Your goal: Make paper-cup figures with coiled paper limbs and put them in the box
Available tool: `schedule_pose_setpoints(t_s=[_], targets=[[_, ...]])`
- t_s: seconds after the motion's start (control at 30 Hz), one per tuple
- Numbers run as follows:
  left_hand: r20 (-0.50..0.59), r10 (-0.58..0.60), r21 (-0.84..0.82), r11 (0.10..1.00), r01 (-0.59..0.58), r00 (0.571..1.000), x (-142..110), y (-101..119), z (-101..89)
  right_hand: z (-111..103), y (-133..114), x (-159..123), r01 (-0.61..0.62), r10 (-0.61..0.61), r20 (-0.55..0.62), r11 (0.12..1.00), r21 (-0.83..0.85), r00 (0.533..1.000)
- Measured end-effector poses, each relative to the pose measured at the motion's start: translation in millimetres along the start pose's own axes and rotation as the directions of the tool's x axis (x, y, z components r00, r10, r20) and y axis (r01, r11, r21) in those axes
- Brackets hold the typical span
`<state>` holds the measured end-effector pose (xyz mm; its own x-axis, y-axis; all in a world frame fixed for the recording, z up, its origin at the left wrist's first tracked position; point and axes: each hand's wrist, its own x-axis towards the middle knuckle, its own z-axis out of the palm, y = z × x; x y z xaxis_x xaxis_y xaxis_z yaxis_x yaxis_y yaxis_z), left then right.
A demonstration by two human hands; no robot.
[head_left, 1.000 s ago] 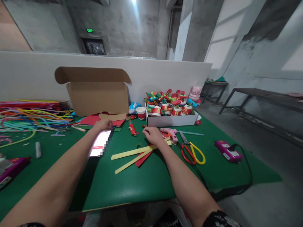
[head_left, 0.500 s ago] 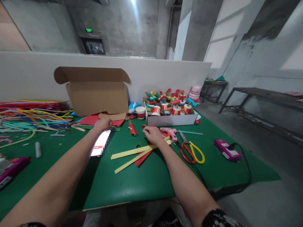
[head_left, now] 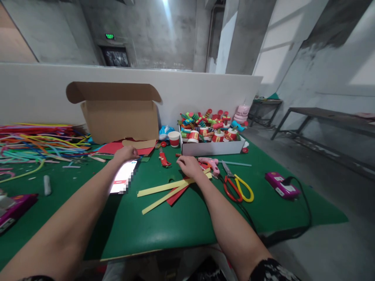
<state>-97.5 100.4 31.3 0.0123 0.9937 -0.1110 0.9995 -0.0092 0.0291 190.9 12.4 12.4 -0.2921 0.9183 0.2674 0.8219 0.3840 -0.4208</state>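
My left hand (head_left: 125, 154) is over the far end of a lit phone (head_left: 121, 177). Its fingers are curled in, and their tips are hidden, so I cannot tell whether they grip the phone. My right hand (head_left: 190, 167) rests loosely closed on the table, with no object visible in it. Beneath its wrist lie yellow paper strips (head_left: 164, 188) and a red strip (head_left: 177, 196). Just right of that hand is a pink glue gun (head_left: 213, 165). Between the hands lies a red-handled utility knife (head_left: 164, 159).
Scissors (head_left: 238, 187) and a purple power strip (head_left: 281, 185) lie to the right. Behind stand a white box of cup crafts (head_left: 212, 149), a paper cup (head_left: 174, 139) and an open cardboard box (head_left: 121, 121). Colourful strips (head_left: 43, 142) and a white glue stick (head_left: 47, 185) occupy the left.
My left hand has shifted slightly left, and more of the phone's far right corner shows. The phone's near edge appears slightly farther left. My right hand stays where it was.
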Motion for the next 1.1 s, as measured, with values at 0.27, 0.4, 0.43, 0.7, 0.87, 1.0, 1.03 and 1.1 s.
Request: schedule_pose_setpoints(t_s=[0.27, 0.4, 0.43, 0.7, 0.87, 1.0, 1.03, 1.1], targets=[[-0.073, -0.02, 0.034, 0.999, 0.023, 0.997, -1.7, 6.2, 4.6, 0.0, 0.2, -0.4, -0.004, 0.004, 0.005, 1.0, -0.012, 1.0], [-0.13, -0.059, 0.031, 0.997, 0.064, 0.99, -1.0, 4.3, 1.4, 0.3, 0.0, -0.1, 0.002, -0.002, 0.011, 1.0, -0.015, 1.0], [-0.146, -0.071, 0.028, 0.997, 0.076, 0.987, -0.6, 2.7, 0.4, 0.1, -0.3, -0.1, 0.001, -0.001, 0.012, 1.0, -0.013, 1.0], [-0.301, -0.104, -0.08, 0.993, 0.084, 0.948, 0.6, -5.4, -1.0, -0.8, -1.0, -0.3, -0.009, 0.009, 0.008, 1.0, 0.005, 1.0], [-0.3, -0.091, -0.112, 0.992, 0.06, 0.949, 2.7, -6.6, 1.2, 0.2, 0.1, -0.3, -0.007, 0.007, 0.012, 1.0, -0.002, 1.0], [-0.215, -0.036, -0.134, 0.991, 0.007, 0.976, 5.1, -6.2, 4.7, -0.6, -0.8, -0.7, -0.005, 0.006, 0.022, 1.0, -0.006, 1.0], [-0.176, 0.017, -0.129, 0.991, -0.04, 0.984, 4.9, -4.8, 6.0, -0.7, -1.1, -0.7, -0.006, 0.006, 0.022, 1.0, -0.007, 1.0], [-0.074, 0.158, -0.083, 0.983, -0.164, 0.985, 3.4, -0.3, 9.3, -0.8, -1.5, -0.7, -0.007, 0.007, 0.02, 1.0, -0.007, 1.0]])
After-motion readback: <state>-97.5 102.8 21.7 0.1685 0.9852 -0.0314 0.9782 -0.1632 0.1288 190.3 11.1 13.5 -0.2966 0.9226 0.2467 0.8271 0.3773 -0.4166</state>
